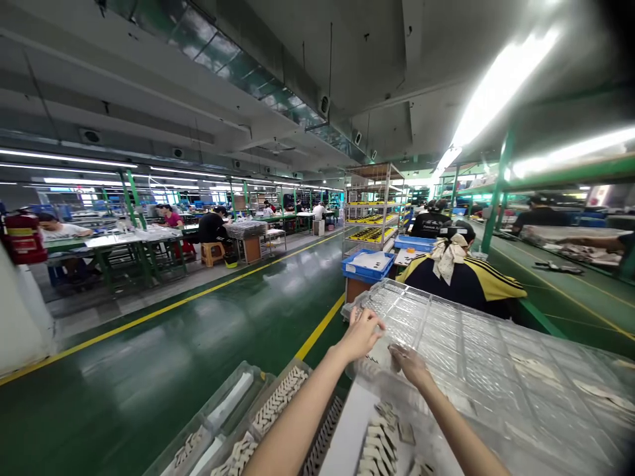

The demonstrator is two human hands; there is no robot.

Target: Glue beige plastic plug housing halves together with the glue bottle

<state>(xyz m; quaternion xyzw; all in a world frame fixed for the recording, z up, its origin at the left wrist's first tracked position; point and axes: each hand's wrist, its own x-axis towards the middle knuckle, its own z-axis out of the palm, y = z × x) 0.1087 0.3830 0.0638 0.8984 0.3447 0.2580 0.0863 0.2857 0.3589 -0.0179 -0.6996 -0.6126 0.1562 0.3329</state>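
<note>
A large clear plastic tray with many moulded pockets lies tilted in front of me, a few pale flat parts in its right pockets. My left hand grips the tray's near left edge with curled fingers. My right hand lies beside it, fingers closed on the tray's surface near the same edge. Below my arms sit several stacked pale parts on a white sheet.
Clear bins holding rows of small pale parts stand at lower left. A person in a dark and yellow jacket sits just beyond the tray. A blue crate, wire shelving, a green aisle floor and other workers lie further off.
</note>
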